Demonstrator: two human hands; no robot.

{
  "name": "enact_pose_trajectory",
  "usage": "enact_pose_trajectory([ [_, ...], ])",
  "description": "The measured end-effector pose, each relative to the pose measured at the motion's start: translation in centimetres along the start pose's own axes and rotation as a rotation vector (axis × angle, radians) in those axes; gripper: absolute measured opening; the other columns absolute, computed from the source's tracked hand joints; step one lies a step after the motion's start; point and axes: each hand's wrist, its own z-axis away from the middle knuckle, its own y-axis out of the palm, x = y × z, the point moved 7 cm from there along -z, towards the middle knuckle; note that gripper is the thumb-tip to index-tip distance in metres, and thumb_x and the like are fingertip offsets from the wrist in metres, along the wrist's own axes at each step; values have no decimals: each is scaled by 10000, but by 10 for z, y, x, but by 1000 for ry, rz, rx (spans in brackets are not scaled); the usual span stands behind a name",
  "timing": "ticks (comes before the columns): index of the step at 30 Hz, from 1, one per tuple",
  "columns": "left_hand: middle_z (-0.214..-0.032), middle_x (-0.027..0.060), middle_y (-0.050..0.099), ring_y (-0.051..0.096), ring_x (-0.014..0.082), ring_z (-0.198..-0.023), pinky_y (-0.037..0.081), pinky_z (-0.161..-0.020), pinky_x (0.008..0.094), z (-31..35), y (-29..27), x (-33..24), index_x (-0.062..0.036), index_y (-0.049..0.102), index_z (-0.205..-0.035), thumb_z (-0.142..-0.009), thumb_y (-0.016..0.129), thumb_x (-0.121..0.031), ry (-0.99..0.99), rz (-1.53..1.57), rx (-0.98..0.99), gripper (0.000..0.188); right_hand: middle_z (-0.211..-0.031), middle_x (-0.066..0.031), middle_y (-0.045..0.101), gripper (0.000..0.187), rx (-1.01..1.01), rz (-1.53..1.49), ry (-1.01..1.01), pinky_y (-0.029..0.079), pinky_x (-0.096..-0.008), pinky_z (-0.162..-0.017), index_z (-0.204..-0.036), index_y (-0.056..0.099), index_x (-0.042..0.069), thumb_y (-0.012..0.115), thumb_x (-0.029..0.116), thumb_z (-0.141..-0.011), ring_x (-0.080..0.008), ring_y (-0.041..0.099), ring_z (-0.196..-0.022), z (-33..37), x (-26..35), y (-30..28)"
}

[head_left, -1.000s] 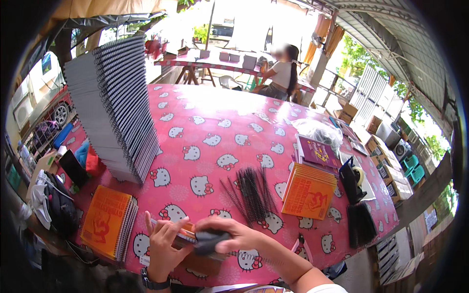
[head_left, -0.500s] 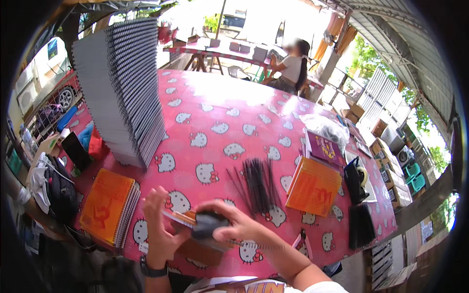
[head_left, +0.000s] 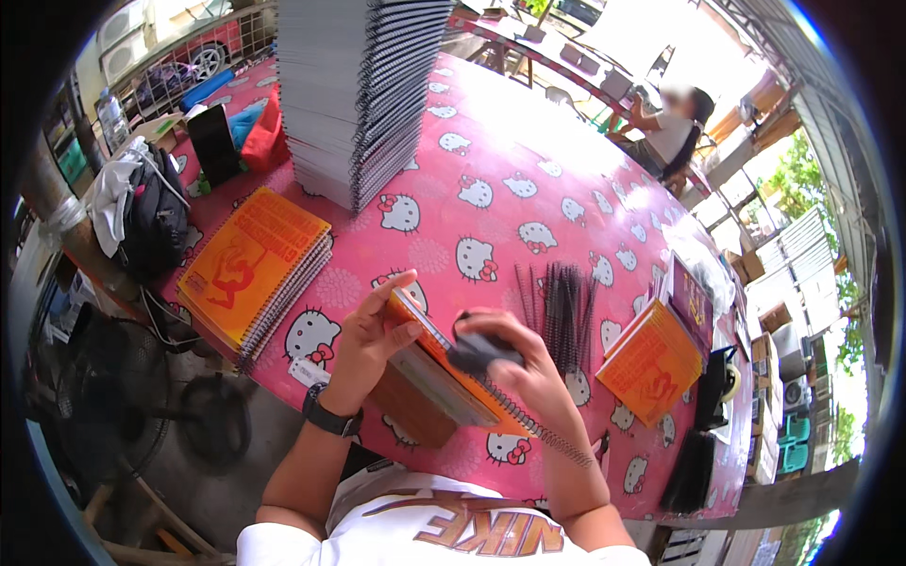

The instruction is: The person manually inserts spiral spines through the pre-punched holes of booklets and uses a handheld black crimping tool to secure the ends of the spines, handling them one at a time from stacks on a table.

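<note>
Left hand (head_left: 368,344): I steady the orange notebook (head_left: 444,373), fingers wrapped round its edge.
Right hand (head_left: 514,363): closed around a dark tool (head_left: 481,351) over the spiral.
Done: tall bound stack (head_left: 363,85) beyond my hands.
Left: loose black coils (head_left: 562,311) beside my right hand.

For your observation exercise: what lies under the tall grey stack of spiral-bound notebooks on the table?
The stack of notebooks stands on the pink cat-print tablecloth. The table beneath is covered, and so is anything directly under the stack.

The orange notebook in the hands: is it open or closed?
Closed: the orange notebook shows its covers together, the left hand gripping its edge.
</note>
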Motion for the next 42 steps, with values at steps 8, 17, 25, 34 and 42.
enact_pose_trajectory([
  [8, -969, -9, 582, 528, 62, -869, 414, -743, 193, -2, -3, 8, -32, 537, -1256, -840, 623, -19, -8, 111, -152, 425, -1105, -117, 590, 562, 2, 320, 74, 368, -376, -969, -1106, 621, 46, 665, 490, -765, -251, 518, -1093, -17, -20, -11],
  [17, -945, 34, 610, 562, 100, -899, 444, -759, 222, -4, -11, 18, 1, 650, -1078, -835, 635, -9, 27, 270, -149, 243, -1191, -123, 562, 570, 54, 137, -2, 320, -426, -1016, -1118, 620, 68, 657, 515, -767, -287, 464, -1171, -13, -13, -12],
  [25, -969, 65, 619, 581, 168, -933, 442, -925, 336, -4, -11, 0, -25, 635, -1119, -883, 581, -35, 201, 106, -34, 242, -1168, -161, 560, 539, 1, 188, 14, 313, -431, -998, -1078, 642, 86, 642, 524, -764, -288, 444, -1173, -19, -12, -6],
  [34, -936, 55, 630, 590, 157, -914, 400, -990, 354, -4, 1, -23, -34, 656, -1088, -827, 653, -34, 253, -34, 25, 260, -1182, -131, 545, 548, 102, -254, -192, 352, -382, -965, -1117, 593, 40, 665, 472, -787, -247, 471, -1151, -14, 26, 10],
  [42, -921, 67, 629, 590, 128, -859, 448, -879, 287, -3, 34, -39, 13, 675, -992, -782, 662, 36, 127, 11, 106, 212, -1302, -176, 455, 655, -165, 1038, -16, 362, -449, -966, -1137, 556, 66, 677, 561, -724, -396, 405, -1179, 21, -81, -45],
])
